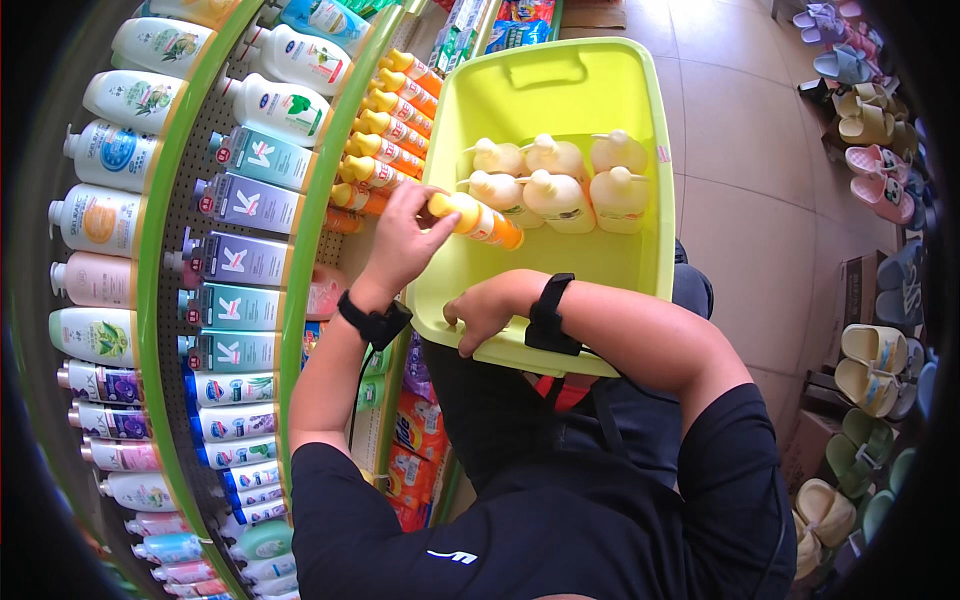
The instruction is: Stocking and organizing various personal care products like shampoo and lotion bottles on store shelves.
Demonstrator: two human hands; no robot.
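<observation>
My left hand grips the yellow cap of an orange bottle, which is tilted over the left wall of a lime-green plastic tub. Inside the tub stand several cream-coloured pump bottles in two rows. My right hand rests at the tub's near left corner, with its fingers bent over the rim and no bottle in it. Left of the tub, more orange bottles with yellow caps stand in rows on a shelf.
Green-edged shelves on the left carry boxed pump bottles, white pump bottles and tubes. Red detergent bags lie low beside my legs. Across the tiled floor, slippers line the right side.
</observation>
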